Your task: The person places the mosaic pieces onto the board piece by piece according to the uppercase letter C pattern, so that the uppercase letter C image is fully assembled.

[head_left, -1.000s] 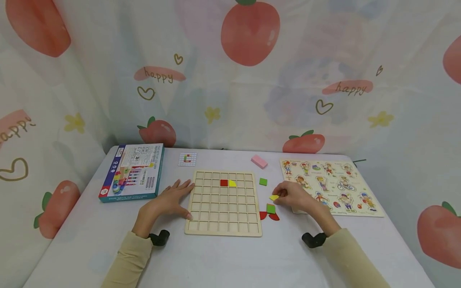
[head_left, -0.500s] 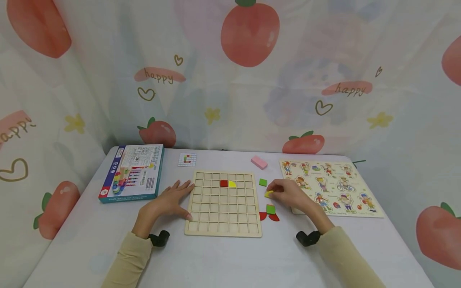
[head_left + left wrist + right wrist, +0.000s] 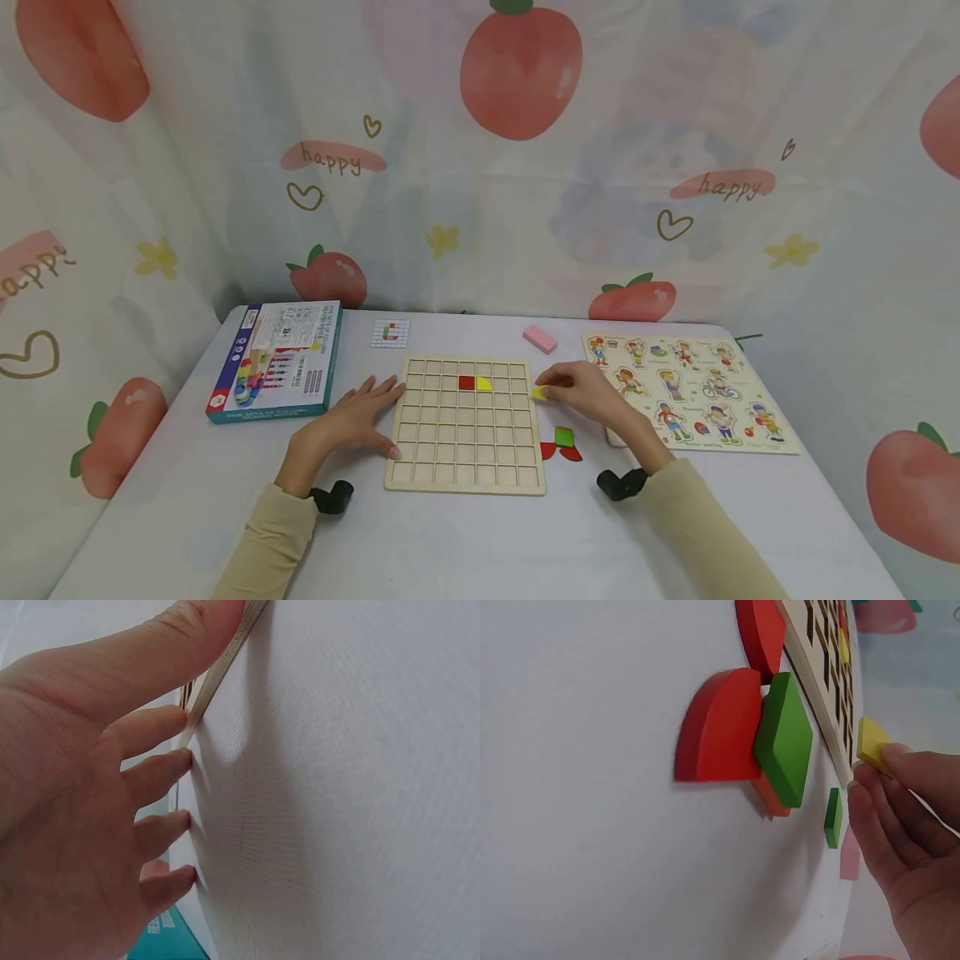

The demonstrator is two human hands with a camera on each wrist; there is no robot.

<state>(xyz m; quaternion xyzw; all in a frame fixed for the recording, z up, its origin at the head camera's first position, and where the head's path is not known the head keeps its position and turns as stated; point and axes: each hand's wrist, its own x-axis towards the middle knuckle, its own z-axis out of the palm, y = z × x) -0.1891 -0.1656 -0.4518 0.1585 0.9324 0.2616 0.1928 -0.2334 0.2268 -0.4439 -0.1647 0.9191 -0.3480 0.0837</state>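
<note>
My right hand pinches a small yellow block between thumb and fingertips, just at the right edge of a wooden grid board. Fingers spread, my left hand rests against the board's left side, thumb near the lower part of that edge. Two pieces lie side by side in upper cells of the grid: a red square and a yellow quarter-round. Right of the board, a green block lies on top of other pieces, with red quarter-rounds beside it and an orange piece partly hidden beneath.
Another green block lies near a pink block behind the right hand. A picture puzzle board lies at the right. At the left is a boxed set, and a small pattern card lies behind the grid.
My right hand has carried the yellow block left and slightly away from me, from beside the loose pieces to the grid board's right edge. The left hand has stayed in place.
</note>
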